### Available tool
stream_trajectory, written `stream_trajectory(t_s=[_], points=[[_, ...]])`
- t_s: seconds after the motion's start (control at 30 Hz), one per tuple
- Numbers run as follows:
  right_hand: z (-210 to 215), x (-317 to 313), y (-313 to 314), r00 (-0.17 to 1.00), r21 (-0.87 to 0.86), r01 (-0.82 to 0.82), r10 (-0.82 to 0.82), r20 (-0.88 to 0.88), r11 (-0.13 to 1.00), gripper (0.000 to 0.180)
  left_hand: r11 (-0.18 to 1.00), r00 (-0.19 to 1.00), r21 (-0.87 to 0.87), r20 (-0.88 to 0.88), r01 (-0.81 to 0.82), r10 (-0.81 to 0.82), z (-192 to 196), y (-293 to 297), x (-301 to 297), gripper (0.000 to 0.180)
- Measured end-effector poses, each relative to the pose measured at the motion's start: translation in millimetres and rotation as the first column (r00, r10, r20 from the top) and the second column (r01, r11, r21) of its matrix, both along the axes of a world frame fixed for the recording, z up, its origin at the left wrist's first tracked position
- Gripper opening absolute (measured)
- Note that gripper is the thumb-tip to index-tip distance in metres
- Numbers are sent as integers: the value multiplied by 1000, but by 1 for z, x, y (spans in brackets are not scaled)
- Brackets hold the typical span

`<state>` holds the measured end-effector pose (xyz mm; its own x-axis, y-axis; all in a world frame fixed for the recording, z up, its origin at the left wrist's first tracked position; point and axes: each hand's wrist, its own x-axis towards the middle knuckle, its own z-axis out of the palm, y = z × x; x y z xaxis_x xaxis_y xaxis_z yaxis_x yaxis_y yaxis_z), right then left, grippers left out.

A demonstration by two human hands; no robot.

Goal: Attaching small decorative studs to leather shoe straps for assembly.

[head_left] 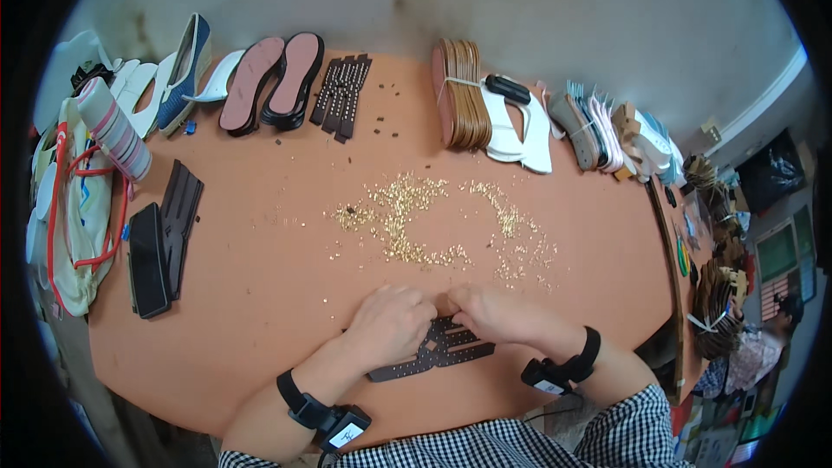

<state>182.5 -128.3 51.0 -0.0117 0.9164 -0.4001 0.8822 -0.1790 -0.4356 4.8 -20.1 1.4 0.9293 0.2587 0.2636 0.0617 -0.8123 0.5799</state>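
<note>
A dark brown strappy shoe upper with rows of small holes or studs lies near the front edge of the table, below both hands. My left hand is closed at its far left part, fingers curled on the upper. Beside it, my right hand is closed in a pinch at the upper's far edge; what its fingertips hold is too small to make out. Just beyond the hands, many loose gold studs are scattered over the orange-brown table, with a second patch of studs to the right.
Along the back stand pink-topped shoe soles, a studded dark upper, a bundle of brown insoles and white cut pieces. A phone rests on dark uppers at left. Another person is at far right.
</note>
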Motion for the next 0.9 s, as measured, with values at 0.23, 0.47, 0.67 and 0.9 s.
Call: stream_trajectory(t_s=[0.23, 0.47, 0.67, 0.9], points=[[-1, 0, 7, 999, -23, 8, -9, -36, 1000, 6, 1000, 999, -12, 41, 12, -12, 0, -1, 1, 10], [2, 0, 10, 998, -115, 52, -49, 32, 992, 9, 993, 998, -113, 50, 38, -32, 4, 5, 4, 10], [25, 18, 18, 909, -176, 274, -315, -274, 945, 14, 758, 994, -644, -23, -99, 110, 7, 24, -11, 11], [-14, 93, 50, 898, 394, 374, -434, 71, 839, 18, 442, 987, -889, -63, -122, 147, 6, 29, -6, 11]])
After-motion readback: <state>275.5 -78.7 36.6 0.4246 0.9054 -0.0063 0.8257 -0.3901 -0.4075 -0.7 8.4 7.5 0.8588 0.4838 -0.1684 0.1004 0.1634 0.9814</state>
